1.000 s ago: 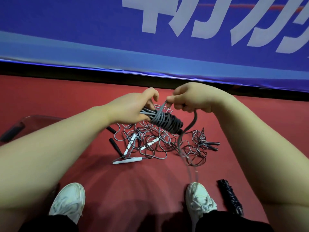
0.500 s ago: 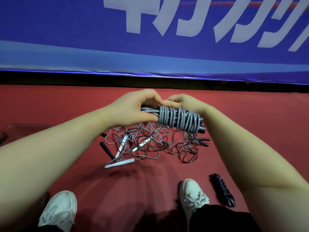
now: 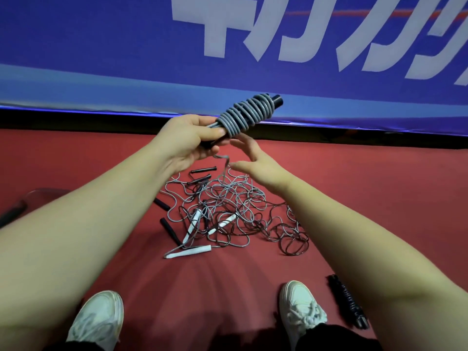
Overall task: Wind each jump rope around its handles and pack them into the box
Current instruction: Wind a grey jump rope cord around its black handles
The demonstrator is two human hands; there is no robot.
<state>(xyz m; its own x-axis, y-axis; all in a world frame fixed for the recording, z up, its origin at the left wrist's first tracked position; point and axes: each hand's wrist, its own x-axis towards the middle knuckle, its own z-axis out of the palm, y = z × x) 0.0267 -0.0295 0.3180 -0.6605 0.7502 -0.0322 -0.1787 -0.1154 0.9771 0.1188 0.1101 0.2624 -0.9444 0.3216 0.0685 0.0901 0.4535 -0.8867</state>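
Fingers [image 3: 206,150] of the left hand [image 3: 190,140] clench the wound grey jump rope [image 3: 244,114]; right hand [image 3: 258,165], released, should tuck what seems its loose tail [image 3: 224,158].

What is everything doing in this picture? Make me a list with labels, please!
left hand: grips grey bundle, held up and tilted
right hand: open, near loose tail, holding nothing
pile: tangled ropes, unwound, on red floor
black bundle: wound, on floor by right shoe
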